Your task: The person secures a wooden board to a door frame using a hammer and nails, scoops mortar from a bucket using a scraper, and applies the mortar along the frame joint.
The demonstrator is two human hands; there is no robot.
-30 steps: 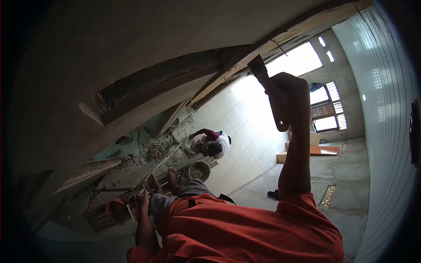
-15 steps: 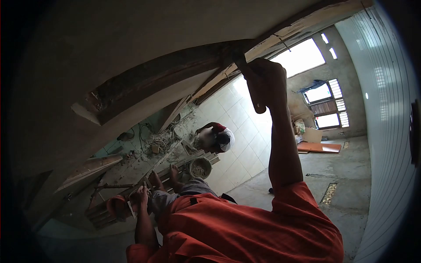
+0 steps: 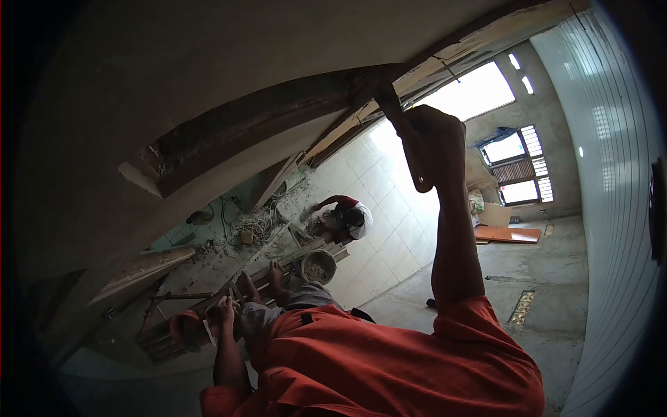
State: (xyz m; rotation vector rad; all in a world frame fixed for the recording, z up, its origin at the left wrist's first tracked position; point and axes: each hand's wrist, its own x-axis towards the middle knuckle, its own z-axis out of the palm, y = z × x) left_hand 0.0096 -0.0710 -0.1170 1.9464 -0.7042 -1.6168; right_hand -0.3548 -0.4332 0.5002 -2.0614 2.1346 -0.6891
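My right hand [image 3: 439, 135] is raised and closed around the handle of a putty knife [image 3: 419, 167]; a hole shows at the handle's end. Its blade points up toward the edge of a long curved recess [image 3: 264, 115] in the plastered surface, though dim light hides whether they touch. Low on the left, my left hand [image 3: 221, 316] is closed, with a thin pale edge beside it. What it grips is too dark to make out. An orange bucket [image 3: 186, 328] stands close to that hand.
Below, my bare feet [image 3: 276, 271] rest on wooden planks [image 3: 156, 340]. A bucket of mortar [image 3: 318, 267] sits beside them. Another person [image 3: 351, 219] crouches near rubble and tangled cable [image 3: 253, 226]. An orange board [image 3: 511, 234] lies on the concrete floor, near a barred window [image 3: 517, 167].
My right hand and the putty knife have shifted slightly down and right. The other person's arm now reaches out to the left. My left hand is about where it was.
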